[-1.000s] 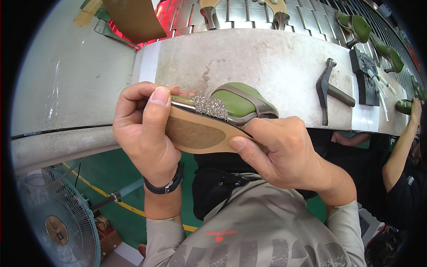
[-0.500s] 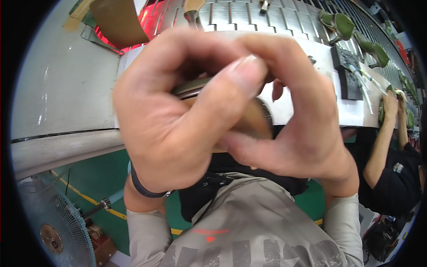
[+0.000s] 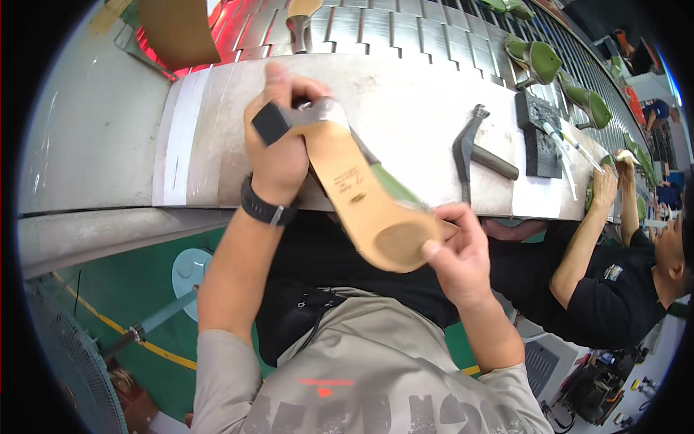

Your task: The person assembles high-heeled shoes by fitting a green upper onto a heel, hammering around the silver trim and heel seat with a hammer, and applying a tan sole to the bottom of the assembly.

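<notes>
A heeled shoe (image 3: 345,177) is held in front of me, its tan sole turned up toward the view. The sole has a small dark print and a rounded, darker patch near the toe. Green shows along the shoe's far edge. My left hand (image 3: 280,159) is closed round the heel end, where a black heel tip (image 3: 271,123) sticks out beside the fingers. With thumb and fingers my right hand (image 3: 463,253) pinches the toe edge. The rest of the upper is hidden under the sole.
A dark hammer (image 3: 465,148) lies on the white worktable (image 3: 405,94), left of a black block (image 3: 538,137) with thin pens or brushes. Green shoes (image 3: 535,58) and another tan-soled shoe (image 3: 298,25) rest on the slatted metal conveyor (image 3: 390,32). A co-worker (image 3: 614,282) works at right.
My hands have moved apart and away from the view. The shoe, mostly hidden between them before, is now stretched between both hands with its sole showing.
</notes>
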The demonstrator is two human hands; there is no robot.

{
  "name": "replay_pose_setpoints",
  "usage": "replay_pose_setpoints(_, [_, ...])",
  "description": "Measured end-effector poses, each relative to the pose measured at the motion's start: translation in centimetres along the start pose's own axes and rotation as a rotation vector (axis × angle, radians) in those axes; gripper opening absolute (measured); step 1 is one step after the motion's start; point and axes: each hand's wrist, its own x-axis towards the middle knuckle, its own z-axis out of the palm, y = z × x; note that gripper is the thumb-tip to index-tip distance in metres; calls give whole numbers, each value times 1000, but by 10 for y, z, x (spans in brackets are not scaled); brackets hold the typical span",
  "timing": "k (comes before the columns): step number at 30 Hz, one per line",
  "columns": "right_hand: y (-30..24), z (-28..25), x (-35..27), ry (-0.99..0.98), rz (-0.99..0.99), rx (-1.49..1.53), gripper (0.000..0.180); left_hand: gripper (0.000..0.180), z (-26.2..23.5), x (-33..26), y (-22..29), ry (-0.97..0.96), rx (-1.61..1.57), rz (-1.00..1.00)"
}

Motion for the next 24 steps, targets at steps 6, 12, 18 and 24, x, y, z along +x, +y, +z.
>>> replay_pose_setpoints(6, [-70,49,36,-111,-515,-922,57,62,22,-13,22,-295,190,144])
replay_pose_setpoints(12, [-107,69,47,-291,-991,-1249,41,74,17,-14,17,-341,132,136])
replay_pose_setpoints(18, [-67,62,48,-100,-1329,-1209,36,102,2,-13,7,-435,229,140])
replay_pose_setpoints(24, [-59,72,54,-47,-1255,-1219,38,103,5,-13,8,-428,264,166])
